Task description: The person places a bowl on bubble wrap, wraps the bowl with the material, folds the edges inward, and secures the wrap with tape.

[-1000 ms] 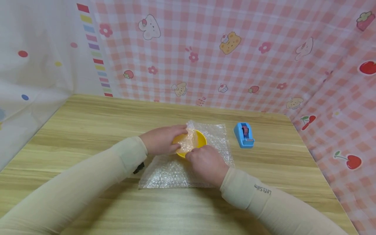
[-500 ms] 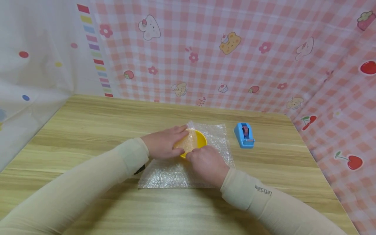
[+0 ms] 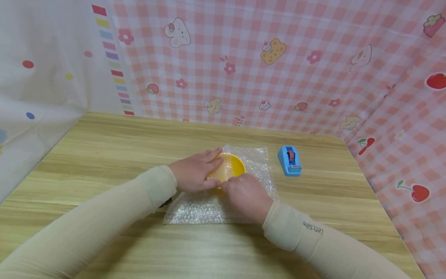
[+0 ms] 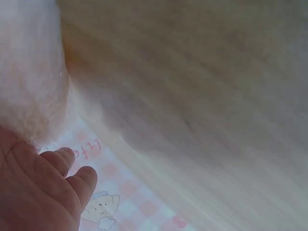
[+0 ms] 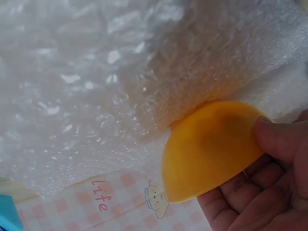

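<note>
A yellow bowl (image 3: 239, 166) sits on a sheet of bubble wrap (image 3: 198, 211) on the wooden table, with one flap of the wrap folded over the bowl's left part. My left hand (image 3: 195, 171) lies over that flap, fingers spread and nearly straight along the bowl's left side. In the left wrist view its fingers touch the edge of the wrap (image 4: 31, 91). My right hand (image 3: 248, 197) pinches the bowl's near right rim. The right wrist view shows the thumb on the outer wall of the bowl (image 5: 211, 149) and the fingers at the inside of its rim.
Right of the wrap, a blue tape dispenser (image 3: 290, 162) with a roll in it stands on the table (image 3: 223, 252). A small black object (image 3: 166, 202) shows partly under the left wrist. Patterned cloth (image 3: 237, 77) hangs around the table's back and sides.
My left hand has shifted slightly toward me and flattened, its thumb moving closer to the right hand. The folded flap lies smoother over the bowl. My right hand has kept its grip.
</note>
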`<state>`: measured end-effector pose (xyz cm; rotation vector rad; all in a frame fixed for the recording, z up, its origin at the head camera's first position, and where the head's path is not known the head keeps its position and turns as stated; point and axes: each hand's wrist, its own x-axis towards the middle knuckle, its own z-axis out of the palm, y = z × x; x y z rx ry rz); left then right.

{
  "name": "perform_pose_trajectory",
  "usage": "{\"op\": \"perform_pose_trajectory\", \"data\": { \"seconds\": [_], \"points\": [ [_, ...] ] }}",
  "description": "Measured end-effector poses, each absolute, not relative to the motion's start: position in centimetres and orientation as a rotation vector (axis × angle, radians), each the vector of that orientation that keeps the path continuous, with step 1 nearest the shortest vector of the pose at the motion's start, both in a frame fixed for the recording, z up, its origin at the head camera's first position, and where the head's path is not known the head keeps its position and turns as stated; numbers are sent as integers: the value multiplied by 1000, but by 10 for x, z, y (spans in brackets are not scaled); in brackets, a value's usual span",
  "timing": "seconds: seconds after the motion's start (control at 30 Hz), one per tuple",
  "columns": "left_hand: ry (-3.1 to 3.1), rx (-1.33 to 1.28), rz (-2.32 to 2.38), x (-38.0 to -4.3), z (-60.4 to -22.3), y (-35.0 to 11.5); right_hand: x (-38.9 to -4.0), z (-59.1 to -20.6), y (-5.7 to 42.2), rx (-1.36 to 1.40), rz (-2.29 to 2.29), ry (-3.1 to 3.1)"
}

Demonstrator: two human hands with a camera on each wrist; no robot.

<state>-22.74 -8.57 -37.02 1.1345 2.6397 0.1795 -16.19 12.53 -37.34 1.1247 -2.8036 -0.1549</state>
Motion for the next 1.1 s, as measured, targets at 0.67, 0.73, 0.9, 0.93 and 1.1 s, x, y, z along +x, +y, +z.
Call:
{"op": "perform_pose_trajectory", "data": {
  "seconds": [0.67,0.73,0.9,0.93,1.1],
  "points": [
    [2651,1158,156,-226,-373,-82,-151,-369,141,1100,85,-2976],
    [2653,1156,165,-226,-373,-81,-151,-369,144,1070,124,-2959],
    [2665,1138,185,-226,-373,-81,-162,-363,157,833,281,-2973],
    [2668,1131,188,-226,-373,-80,-166,-361,160,758,313,-2994],
    [2662,1114,181,-226,-374,-80,-193,-355,179,404,367,-3155]
  ]
}}
